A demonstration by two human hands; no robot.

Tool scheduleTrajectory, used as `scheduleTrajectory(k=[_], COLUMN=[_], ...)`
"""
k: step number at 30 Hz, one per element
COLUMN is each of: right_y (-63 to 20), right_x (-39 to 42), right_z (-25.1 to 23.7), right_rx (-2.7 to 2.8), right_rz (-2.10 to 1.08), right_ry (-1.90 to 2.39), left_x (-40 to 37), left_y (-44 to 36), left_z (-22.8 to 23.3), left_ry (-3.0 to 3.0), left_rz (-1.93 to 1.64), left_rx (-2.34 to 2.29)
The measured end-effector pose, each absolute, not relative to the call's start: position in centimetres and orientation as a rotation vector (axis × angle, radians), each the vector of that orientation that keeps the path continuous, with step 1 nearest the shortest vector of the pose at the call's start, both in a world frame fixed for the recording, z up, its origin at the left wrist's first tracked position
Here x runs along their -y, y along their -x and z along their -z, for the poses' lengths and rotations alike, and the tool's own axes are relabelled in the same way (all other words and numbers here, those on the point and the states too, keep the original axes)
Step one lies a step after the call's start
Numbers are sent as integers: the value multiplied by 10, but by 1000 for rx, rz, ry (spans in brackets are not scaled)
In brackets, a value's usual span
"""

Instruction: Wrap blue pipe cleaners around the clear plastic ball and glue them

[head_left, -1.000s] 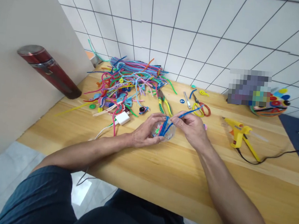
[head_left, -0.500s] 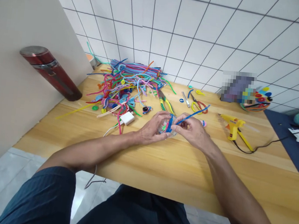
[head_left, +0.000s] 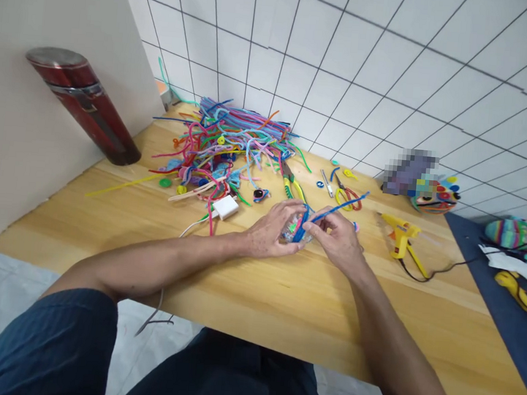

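Note:
My left hand [head_left: 270,230] is wrapped round a small clear container [head_left: 289,230] with colourful bits showing through it; its exact kind is partly hidden by the fingers. Blue pipe cleaner runs in bands around the container. Between the thumb and fingers of my right hand [head_left: 334,233] is the free length of a blue pipe cleaner [head_left: 348,203], its end sticking out up and to the right. Both hands are close together just above the wooden table [head_left: 255,289].
Behind my hands lie a heap of pipe cleaners [head_left: 224,151], pliers [head_left: 290,184], scissors [head_left: 346,195] and a craft knife [head_left: 326,183]. A white charger [head_left: 225,207] sits left. A red flask [head_left: 87,108] stands far left. A yellow glue gun [head_left: 401,235] with a cord lies right.
The camera view has tilted and shifted a little. My hands keep the same holds, and the blue band on the container looks slightly turned.

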State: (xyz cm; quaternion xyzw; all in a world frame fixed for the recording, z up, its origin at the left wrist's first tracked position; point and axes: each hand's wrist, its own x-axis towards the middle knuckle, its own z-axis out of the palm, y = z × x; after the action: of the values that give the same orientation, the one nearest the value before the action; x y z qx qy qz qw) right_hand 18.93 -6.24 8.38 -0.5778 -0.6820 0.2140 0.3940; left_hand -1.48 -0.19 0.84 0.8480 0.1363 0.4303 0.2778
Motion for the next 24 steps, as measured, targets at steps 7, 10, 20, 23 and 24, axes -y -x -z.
scheduleTrajectory(k=[7,10,20,23,24], right_y=[-187,-186,-185,-183,-183], right_x=[62,63,68,68,68], right_z=[-81,-82,-73,-69,-68], right_rx=[1714,1715,1672,1643,1634], right_rz=[-516,-537,-509,-518,-523], right_ry=[1464,1432,1408,1409,1399], left_x=[-3,-7,-6,-8,-9], left_y=[17,20,21,22,22], left_z=[-8,-8,-10,-8,-7], left_ry=[-2294,-2298,-2324,-2322,-2319], left_rz=[-1146,-1118,-1127,-1124,-1122], left_rx=[-319,-328,-302,-306,-315])
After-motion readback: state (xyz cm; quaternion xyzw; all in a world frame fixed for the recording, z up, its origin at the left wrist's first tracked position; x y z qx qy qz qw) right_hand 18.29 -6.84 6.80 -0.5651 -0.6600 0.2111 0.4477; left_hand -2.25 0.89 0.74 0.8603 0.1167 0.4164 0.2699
